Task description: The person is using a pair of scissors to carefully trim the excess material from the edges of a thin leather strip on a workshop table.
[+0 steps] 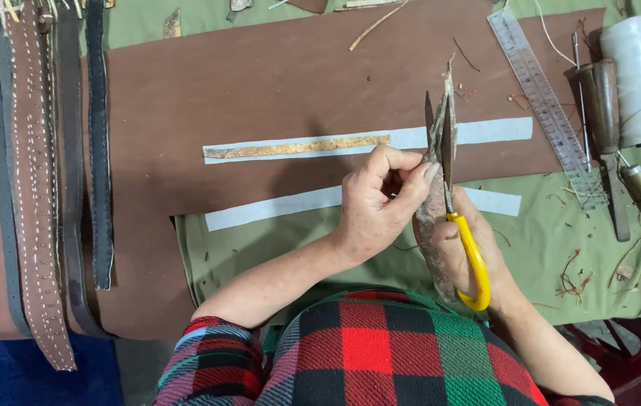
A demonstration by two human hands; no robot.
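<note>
Head view: the left hand (375,203) is pinching a rough bark-like strip (435,188) while the right hand (465,252), gripping yellow-handled snips (460,218), is trimming its edge above the bench (260,75).

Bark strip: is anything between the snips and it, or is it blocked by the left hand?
Nothing visible stands between them. The yellow-handled snips in the right hand lie right against the bark strip; the left hand pinches the strip from the side, fingers beside the blades.
</note>
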